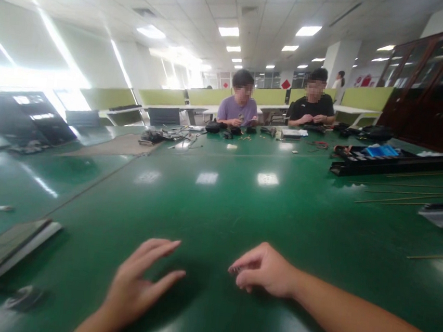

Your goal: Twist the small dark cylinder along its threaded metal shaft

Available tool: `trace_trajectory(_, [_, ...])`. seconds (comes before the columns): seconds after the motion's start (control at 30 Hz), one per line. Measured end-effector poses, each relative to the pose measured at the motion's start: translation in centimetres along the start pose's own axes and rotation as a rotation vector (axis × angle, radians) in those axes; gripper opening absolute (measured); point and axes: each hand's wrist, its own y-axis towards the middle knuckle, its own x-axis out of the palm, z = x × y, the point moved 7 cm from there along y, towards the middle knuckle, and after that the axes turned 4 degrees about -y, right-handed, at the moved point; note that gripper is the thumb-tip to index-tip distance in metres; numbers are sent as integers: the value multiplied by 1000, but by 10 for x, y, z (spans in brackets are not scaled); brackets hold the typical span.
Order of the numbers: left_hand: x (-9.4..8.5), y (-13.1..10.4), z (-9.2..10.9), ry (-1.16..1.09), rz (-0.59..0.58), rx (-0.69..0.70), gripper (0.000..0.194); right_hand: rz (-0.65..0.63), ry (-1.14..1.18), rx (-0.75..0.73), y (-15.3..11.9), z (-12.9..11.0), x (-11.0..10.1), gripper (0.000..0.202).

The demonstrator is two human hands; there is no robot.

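My right hand [264,269] is closed over the green tabletop [220,213], its thumb and fingers pinching a small dark object [236,269] with light marks. Most of that object is hidden by the fingers, and its kind cannot be made out. To the left, my left hand [140,273] hovers with thumb and fingers apart, holding nothing. A gap of bare green surface lies between the two hands.
At the left edge lies a flat grey-green panel [5,249] beside a blurred grey item [23,298]. Thin rods [410,194] and a long black tray [386,163] lie right. Two people [238,102] sit across the table behind scattered parts.
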Motion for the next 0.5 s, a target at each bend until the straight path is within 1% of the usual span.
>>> trace_trajectory(0.03, [27,9,13,-118,-106,29,53,-14,-10,11,-1,1,0,43])
trace_trajectory(0.07, [51,18,26,-232,-188,61,59,-20,-18,10,-1,1,-1,43])
trace_trajectory(0.1, [69,26,39,-352,-220,85,61,-24,-22,2,-1,0,-1,43])
trace_trajectory(0.17, [93,39,57,-557,-234,112,45,-28,-23,-18,-1,-1,-3,42])
trace_trajectory(0.2, [99,43,63,-621,-229,104,35,-29,-24,-26,0,-1,-4,43])
trace_trajectory(0.27, [105,48,66,-674,-217,64,21,-31,-25,-38,1,-2,-4,44])
trace_trajectory(0.37, [101,47,64,-706,-184,-12,15,-48,-21,-69,2,-5,-4,44])
trace_trajectory(0.43, [98,45,57,-724,-174,-92,10,-63,-24,-81,2,-7,-4,43])
trace_trajectory(0.5, [90,42,44,-689,-152,-181,8,-81,-37,-61,1,-7,-4,39])
